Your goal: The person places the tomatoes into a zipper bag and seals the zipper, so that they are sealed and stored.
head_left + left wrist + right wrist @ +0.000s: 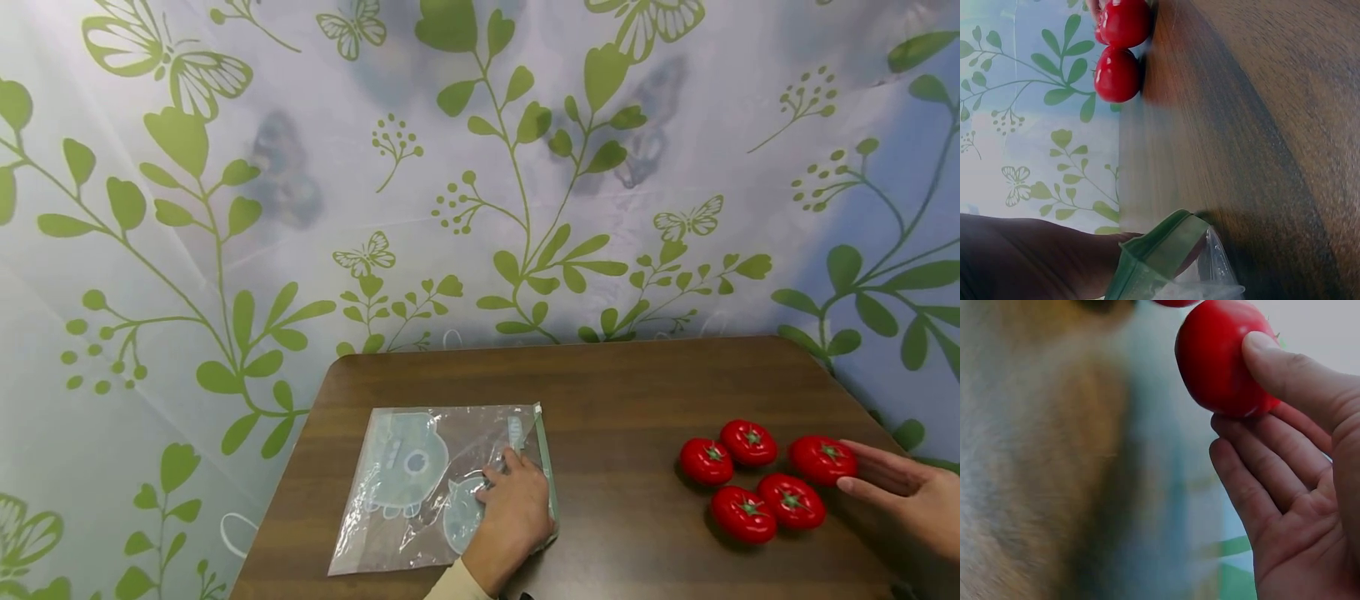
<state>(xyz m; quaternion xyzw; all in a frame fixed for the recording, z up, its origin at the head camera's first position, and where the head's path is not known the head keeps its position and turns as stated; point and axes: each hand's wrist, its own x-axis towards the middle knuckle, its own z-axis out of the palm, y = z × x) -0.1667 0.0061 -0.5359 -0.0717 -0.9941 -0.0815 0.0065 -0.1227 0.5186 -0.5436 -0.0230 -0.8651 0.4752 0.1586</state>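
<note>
A clear zip bag with pale blue cartoon prints and a green strip along its right edge lies flat on the table. My left hand holds it near that edge, fingers over the top sheet. In the left wrist view the green strip stands raised and bent beside the hand, its thumb partly hidden. At the right, my right hand pinches a shiny red tomato, thumb on one side and fingertips against the other. Several more tomatoes sit clustered just left of it.
The brown wooden table has a rounded far edge. Directly behind it hangs a pale curtain printed with green leaves and butterflies. A stretch of bare tabletop separates the bag from the tomatoes.
</note>
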